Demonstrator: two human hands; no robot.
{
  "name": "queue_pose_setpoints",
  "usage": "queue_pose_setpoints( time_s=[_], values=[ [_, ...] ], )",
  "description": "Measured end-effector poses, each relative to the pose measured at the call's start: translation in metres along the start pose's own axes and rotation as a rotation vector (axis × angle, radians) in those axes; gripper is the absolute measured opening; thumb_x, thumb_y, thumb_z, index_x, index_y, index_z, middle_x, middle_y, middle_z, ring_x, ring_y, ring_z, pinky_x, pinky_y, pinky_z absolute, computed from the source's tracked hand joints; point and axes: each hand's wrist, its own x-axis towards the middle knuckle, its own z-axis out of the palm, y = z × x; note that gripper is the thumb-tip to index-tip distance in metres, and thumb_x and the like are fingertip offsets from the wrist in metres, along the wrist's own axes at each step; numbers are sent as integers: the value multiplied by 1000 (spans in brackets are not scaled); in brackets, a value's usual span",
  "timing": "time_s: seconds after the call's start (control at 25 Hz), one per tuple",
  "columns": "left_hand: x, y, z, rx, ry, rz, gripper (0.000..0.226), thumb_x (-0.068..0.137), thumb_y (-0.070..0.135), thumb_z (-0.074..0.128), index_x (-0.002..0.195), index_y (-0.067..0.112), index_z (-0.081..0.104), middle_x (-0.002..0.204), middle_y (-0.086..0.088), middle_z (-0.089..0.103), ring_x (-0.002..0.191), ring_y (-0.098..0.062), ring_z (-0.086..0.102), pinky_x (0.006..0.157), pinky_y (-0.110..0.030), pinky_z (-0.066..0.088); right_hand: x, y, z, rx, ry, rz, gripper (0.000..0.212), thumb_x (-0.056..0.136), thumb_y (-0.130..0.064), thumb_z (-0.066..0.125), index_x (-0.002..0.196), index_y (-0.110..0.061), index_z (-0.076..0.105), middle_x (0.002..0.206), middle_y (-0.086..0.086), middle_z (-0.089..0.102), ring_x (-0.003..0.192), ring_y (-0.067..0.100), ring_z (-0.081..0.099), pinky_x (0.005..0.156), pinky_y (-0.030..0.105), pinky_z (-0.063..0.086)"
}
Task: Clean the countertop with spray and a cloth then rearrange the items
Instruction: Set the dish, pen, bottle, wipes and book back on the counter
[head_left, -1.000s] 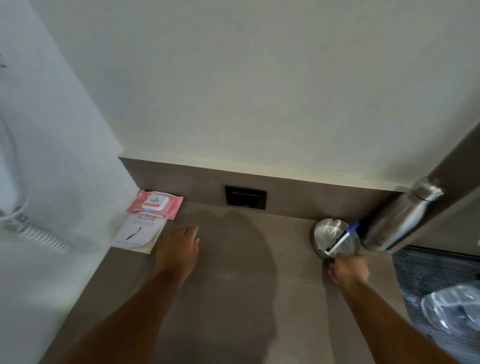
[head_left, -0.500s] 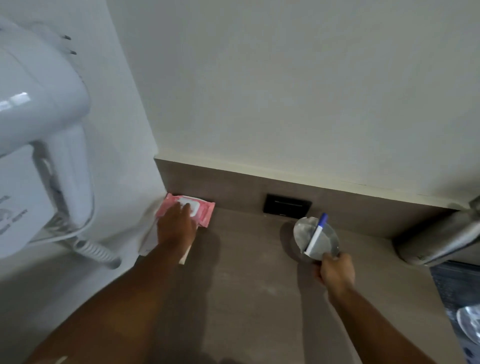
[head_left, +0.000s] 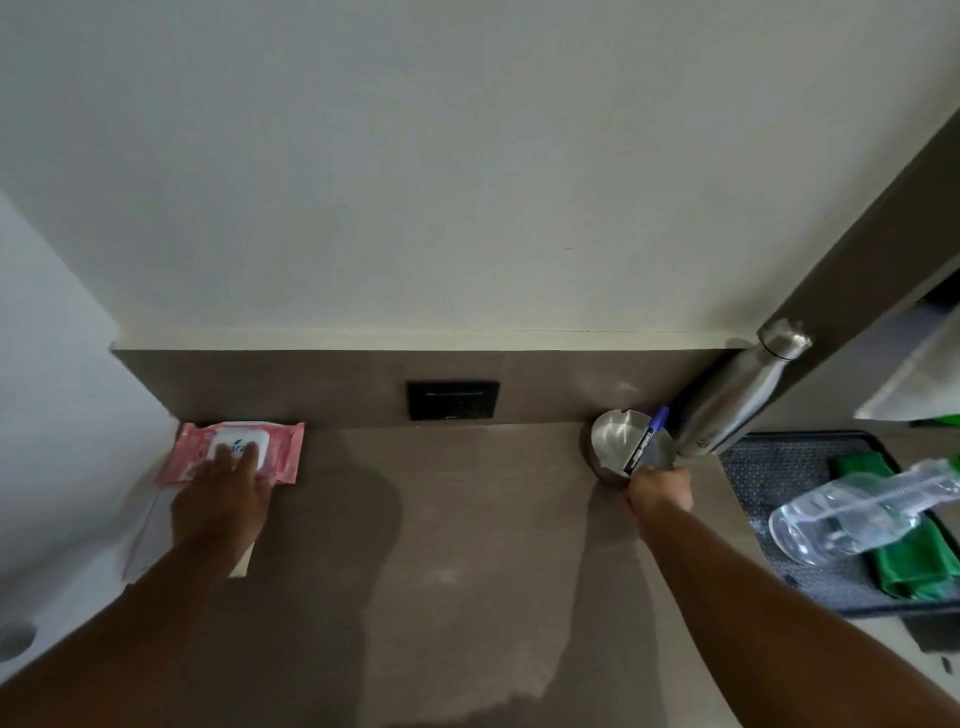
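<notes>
On the brown countertop (head_left: 467, 545), a pink wipes pack (head_left: 280, 447) lies against the back-left wall, partly over a white leaflet (head_left: 150, 530). My left hand (head_left: 221, 499) presses flat on the pack, fingers over its white lid. At the back right stands a round metal ashtray (head_left: 618, 434) with a blue-capped marker (head_left: 647, 439) leaning in it. My right hand (head_left: 660, 491) grips the ashtray's near rim. A clear spray bottle (head_left: 852, 512) lies on a green cloth (head_left: 914, 561) at the right.
A steel water bottle (head_left: 737, 400) stands in the back-right corner, right beside the ashtray. The spray and cloth rest on a black tray (head_left: 769, 467). A black socket plate (head_left: 453, 400) sits in the backsplash. White walls close off the left and back.
My left hand reached onto the wipes pack and stays on it. My right hand carried the ashtray left toward the socket, then back beside the steel bottle.
</notes>
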Motion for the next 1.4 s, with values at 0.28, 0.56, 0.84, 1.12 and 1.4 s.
queue_pose_setpoints(
  time_s=[0.28,0.56,0.84,1.12,1.4],
  values=[
    [4,-1,-1,25,-20,20,53,99,37,40,147,13,38,150,-20,41,132,-40,45,93,-52,51,23,-1,-19,-75,21,-4,40,96,-23,49,128,-1,42,127,29,55,110,47,59,93,54,51],
    [0,3,0,19,-10,11,53,98,36,44,144,11,42,148,-23,43,130,-44,46,88,-57,52,4,-24,-33,-596,94,-430,43,93,-37,52,119,-2,47,115,24,60,102,41,61,76,42,47],
    [2,-2,-1,41,4,21,54,100,42,36,147,17,37,151,-17,41,133,-40,44,92,-53,50,9,-56,-24,-678,-17,-277,43,88,-39,57,113,-4,61,105,17,68,96,34,65,87,43,54],
    [9,-17,5,-159,53,70,60,89,51,57,141,22,46,145,-20,45,131,-38,45,101,-51,46,-64,-63,-4,-318,-11,-552,33,86,-39,55,69,-11,61,66,7,63,59,19,55,53,31,35],
    [-10,72,10,-103,64,409,39,84,38,68,121,27,65,127,-10,61,112,-34,61,81,-40,53,-112,-48,15,-258,-256,-612,31,87,-40,61,70,-15,60,57,-2,59,51,12,54,47,26,35]
  ],
)
